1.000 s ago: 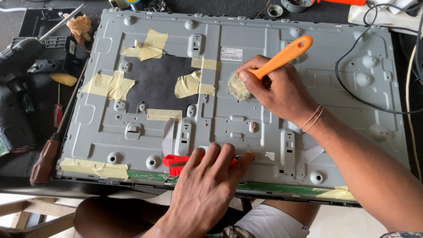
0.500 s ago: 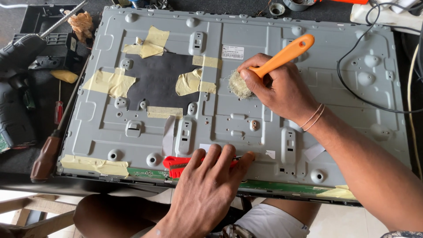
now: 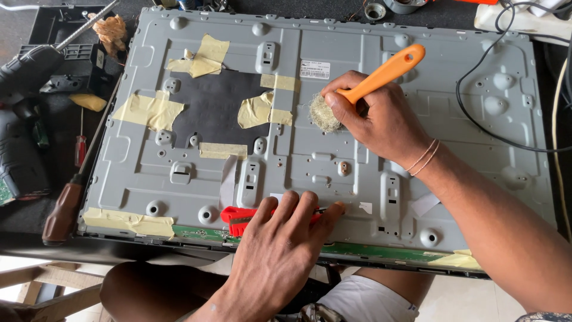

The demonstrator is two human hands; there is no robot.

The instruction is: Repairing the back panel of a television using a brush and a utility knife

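We are gripping an orange-handled brush (image 3: 381, 74) in our right hand (image 3: 381, 122), its pale bristles pressing on the grey metal panel (image 3: 476, 161) near its middle. Our left hand (image 3: 280, 250) is lying flat, fingers spread, over a red tool (image 3: 238, 217) at the panel's near edge.

A repair workshop is shown: an opened screen's metal back panel (image 3: 333, 161) is laid flat, with a screwdriver (image 3: 62, 209) and drill (image 3: 21, 149) beside its left edge.
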